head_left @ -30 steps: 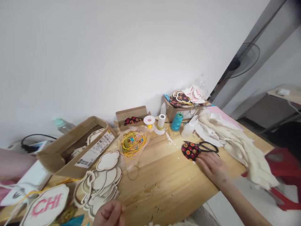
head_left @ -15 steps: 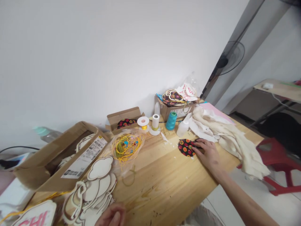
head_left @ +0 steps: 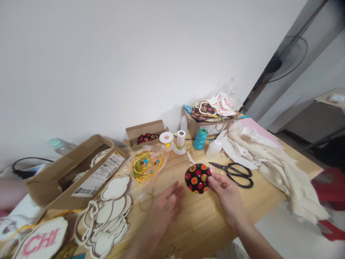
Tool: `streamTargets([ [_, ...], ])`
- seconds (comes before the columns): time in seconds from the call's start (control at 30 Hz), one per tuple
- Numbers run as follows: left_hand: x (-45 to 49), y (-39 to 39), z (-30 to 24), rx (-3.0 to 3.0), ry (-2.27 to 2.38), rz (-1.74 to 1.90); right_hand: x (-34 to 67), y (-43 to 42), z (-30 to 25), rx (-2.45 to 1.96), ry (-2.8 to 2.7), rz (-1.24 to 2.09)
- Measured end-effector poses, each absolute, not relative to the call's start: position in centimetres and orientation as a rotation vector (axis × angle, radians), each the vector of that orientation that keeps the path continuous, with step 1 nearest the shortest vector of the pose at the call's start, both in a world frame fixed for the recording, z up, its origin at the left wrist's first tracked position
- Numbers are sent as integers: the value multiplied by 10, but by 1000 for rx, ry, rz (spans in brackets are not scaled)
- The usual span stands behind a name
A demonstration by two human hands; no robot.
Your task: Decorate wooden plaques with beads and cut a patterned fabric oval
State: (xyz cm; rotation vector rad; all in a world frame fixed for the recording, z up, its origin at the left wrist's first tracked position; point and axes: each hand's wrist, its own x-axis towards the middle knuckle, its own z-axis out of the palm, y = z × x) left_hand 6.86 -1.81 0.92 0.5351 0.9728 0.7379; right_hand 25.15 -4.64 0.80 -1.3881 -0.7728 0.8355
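Note:
Between finger and thumb, my right hand [head_left: 225, 192] pinches the right edge of a round black fabric piece [head_left: 198, 178] patterned with red and yellow flowers. It is lifted a little above the wooden table. My left hand [head_left: 169, 201], slightly blurred, hovers just left of the fabric with its fingers stretched out and nothing in it. Black-handled scissors [head_left: 234, 172] lie right behind my right hand, blades pointing left. A small white bottle [head_left: 214, 148] and a teal thread cone [head_left: 200, 139] stand behind the fabric.
Cloud-shaped pieces [head_left: 115, 187] pile up at left beside an open cardboard box [head_left: 48, 196]. A plastic bag of yellow cord [head_left: 148, 165] lies mid-table. A filled box [head_left: 210, 126] stands at the back; cream cloth [head_left: 272, 158] hangs over the right edge.
My right hand has brought the fabric piece up and toward me, uncovering the scissors. My left hand has moved from the bottom edge up and right, close to the fabric, and its fingers have stretched out.

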Motion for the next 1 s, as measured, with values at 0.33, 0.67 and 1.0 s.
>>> streamTargets([
  [0.33, 114, -12, 3, 802, 1010, 866, 259, -43, 4, -1376, -1514, 170],
  [0.67, 86, -16, 7, 1049, 1138, 920, 236, -30, -2, -1209, -1840, 224],
  [1.0, 66, -11, 12, 1131, 1329, 786, 225, -14, 1, -1154, -1997, 152],
])
